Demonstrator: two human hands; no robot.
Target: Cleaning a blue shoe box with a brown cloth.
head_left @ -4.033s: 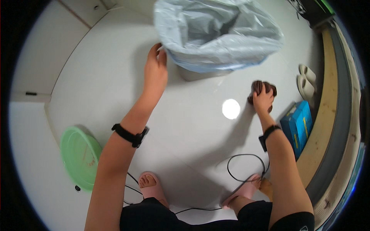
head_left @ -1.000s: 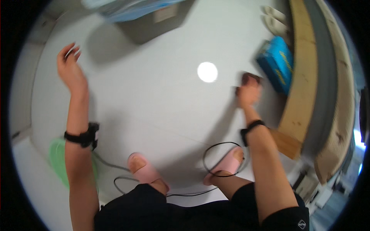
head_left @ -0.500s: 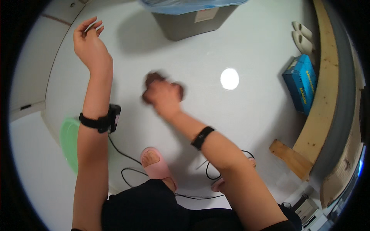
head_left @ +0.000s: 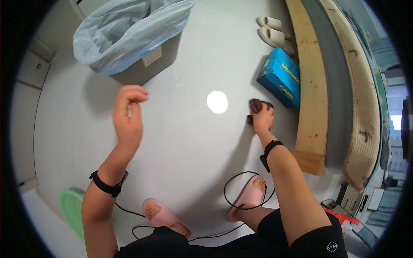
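My right hand (head_left: 263,117) is low over the floor (head_left: 189,142), closed around a dark brown thing (head_left: 255,105) with rounded lobes. Its kind is unclear, since my fingers cover part of it. Close beyond it lies a blue box (head_left: 282,77) with yellow print. My left hand (head_left: 129,114) hangs in the air on the left, below the bin. Its fingers curl loosely, a gap shows beside the thumb, and it holds nothing.
A grey bin (head_left: 159,64) with a pale blue liner (head_left: 124,38) stands at the far left. Cream slippers (head_left: 271,36) lie beside the wooden bed frame (head_left: 312,86). A green basin (head_left: 71,210) sits at lower left. Black cable (head_left: 226,189) loops around my pink slippers (head_left: 249,193).
My right hand has carried the brown thing rightward, from mid-floor to near the blue box. The view has shifted right, so the bin appears farther left. My left hand stays raised and empty.
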